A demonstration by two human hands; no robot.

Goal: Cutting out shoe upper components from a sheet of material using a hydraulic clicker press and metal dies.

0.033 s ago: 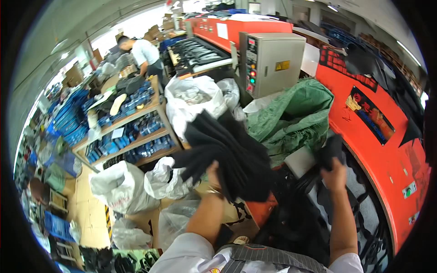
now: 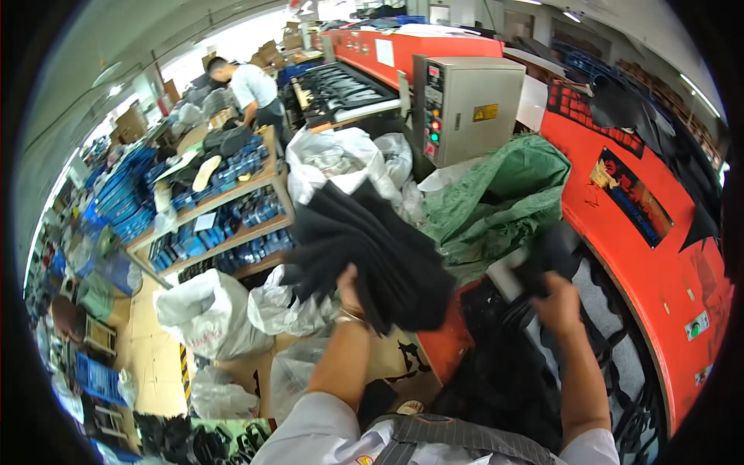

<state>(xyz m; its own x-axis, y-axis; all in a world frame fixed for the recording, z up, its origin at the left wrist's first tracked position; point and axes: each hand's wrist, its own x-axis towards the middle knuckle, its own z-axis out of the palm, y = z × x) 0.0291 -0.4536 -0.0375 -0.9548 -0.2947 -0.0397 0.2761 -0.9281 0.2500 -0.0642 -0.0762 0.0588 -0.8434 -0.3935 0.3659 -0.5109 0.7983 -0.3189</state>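
A thick, fanned stack of black sheets [image 2: 372, 256], looking like fabric or foam, is held up in front of me. My left hand [image 2: 349, 291] is closed around its lower left side, with part of the fingers hidden beneath. On the right, my right hand [image 2: 558, 302] grips a smaller black piece [image 2: 550, 256], smeared by motion. Beside that piece shows a pale grey flat block [image 2: 505, 277], partly covered. Below the right hand lies a heap of black cut material [image 2: 496, 372] on the machine's grey bed [image 2: 593, 298].
A red machine [image 2: 628, 194] curves along my right. Ahead stand a green woven sack [image 2: 496, 194], a white sack [image 2: 333, 159] and a grey control cabinet [image 2: 480, 108]. To the left are a wooden rack [image 2: 217, 209] and white bags [image 2: 209, 310]. A co-worker [image 2: 252, 89] bends over farther back.
The stack in my left hand has shifted a little left and up. My right hand has moved slightly left with its black piece, which is now more blurred.
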